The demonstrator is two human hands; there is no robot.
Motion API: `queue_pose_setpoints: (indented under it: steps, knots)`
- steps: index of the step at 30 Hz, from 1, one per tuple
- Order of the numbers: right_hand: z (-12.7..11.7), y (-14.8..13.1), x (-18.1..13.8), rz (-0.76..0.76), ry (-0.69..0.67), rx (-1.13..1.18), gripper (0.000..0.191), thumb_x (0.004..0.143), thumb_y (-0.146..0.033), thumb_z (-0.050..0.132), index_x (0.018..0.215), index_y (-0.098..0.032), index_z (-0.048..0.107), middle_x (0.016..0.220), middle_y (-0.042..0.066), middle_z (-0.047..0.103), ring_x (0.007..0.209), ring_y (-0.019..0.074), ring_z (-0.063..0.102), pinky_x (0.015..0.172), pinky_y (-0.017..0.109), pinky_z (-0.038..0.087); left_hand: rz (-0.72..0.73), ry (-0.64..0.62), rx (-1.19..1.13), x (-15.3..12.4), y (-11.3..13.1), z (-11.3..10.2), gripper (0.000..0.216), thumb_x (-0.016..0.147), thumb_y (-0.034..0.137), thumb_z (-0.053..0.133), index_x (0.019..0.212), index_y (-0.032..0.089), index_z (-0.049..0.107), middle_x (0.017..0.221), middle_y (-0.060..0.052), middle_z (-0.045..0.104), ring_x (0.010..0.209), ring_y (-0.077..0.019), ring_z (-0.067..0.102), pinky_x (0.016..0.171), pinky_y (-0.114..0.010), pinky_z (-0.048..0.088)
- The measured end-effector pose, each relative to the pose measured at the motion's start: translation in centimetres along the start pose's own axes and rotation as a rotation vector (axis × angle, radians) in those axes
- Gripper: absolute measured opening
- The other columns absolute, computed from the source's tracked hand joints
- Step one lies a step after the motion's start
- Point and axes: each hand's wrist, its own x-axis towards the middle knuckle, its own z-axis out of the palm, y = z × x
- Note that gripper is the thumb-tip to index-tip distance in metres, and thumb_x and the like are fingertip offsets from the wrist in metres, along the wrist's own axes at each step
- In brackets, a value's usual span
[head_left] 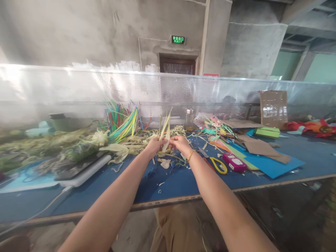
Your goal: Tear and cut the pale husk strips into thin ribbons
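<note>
Both my hands meet over the middle of the blue table, fingertips close together. My left hand is closed in a pinch on pale, pointed corn husk strips that stick up between the hands. My right hand, with a gold bracelet at the wrist, pinches the edge of the same pale husk piece. Behind and beside them lies a heap of dried husks. Small pale scraps are scattered on the tabletop beneath. Exactly where each fingertip grips is too small to tell.
Yellow-handled scissors and a purple box lie right of my hands, near blue paper. Colourful pipe cleaners and a glass bottle stand behind. At left is a white device with a cable. A perforated metal screen borders the back.
</note>
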Motion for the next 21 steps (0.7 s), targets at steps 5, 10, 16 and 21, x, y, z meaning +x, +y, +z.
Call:
queue_pose_setpoints:
  steps: [5,10,16,21]
  knots:
    - [-0.2,-0.1,0.0,-0.073,0.047,-0.165,0.01,0.071,-0.021,0.068,0.063,-0.018,0.064,0.058,0.0,0.065,0.051,0.0115,0.057,0.045,0.021,0.039,-0.025,-0.017,0.015,-0.4,0.3,0.3,0.019,0.065,0.028,0.071,0.072,0.013,0.061,0.05,0.002,0.054,0.042,-0.0068,0.04,0.043,-0.021,0.026]
    - [-0.3,-0.2,-0.2,-0.133,0.018,-0.272,0.013,0.072,-0.022,0.064,0.059,-0.017,0.064,0.058,0.001,0.066,0.05,0.0114,0.055,0.051,0.022,0.042,-0.031,-0.043,-0.004,-0.3,0.3,0.0,0.019,0.064,0.028,0.072,0.071,0.012,0.063,0.057,-0.003,0.062,0.043,-0.0074,0.043,0.044,-0.022,0.027]
    - [-0.2,-0.1,0.0,-0.244,0.056,-0.352,0.01,0.067,-0.022,0.058,0.058,-0.018,0.061,0.055,-0.002,0.062,0.051,0.0105,0.052,0.053,0.021,0.04,-0.035,-0.091,-0.125,-0.2,0.3,0.2,0.022,0.062,0.024,0.077,0.064,0.011,0.059,0.048,0.002,0.05,0.04,-0.0047,0.036,0.04,-0.02,0.022]
    - [-2.0,0.3,1.0,-0.186,0.278,-0.493,0.017,0.068,-0.029,0.056,0.057,-0.018,0.063,0.052,-0.001,0.059,0.048,0.0115,0.05,0.047,0.021,0.034,-0.048,-0.288,-0.576,-1.2,2.5,-0.1,0.017,0.069,0.012,0.072,0.067,0.014,0.055,0.048,0.007,0.038,0.041,-0.0037,0.036,0.045,-0.018,0.033]
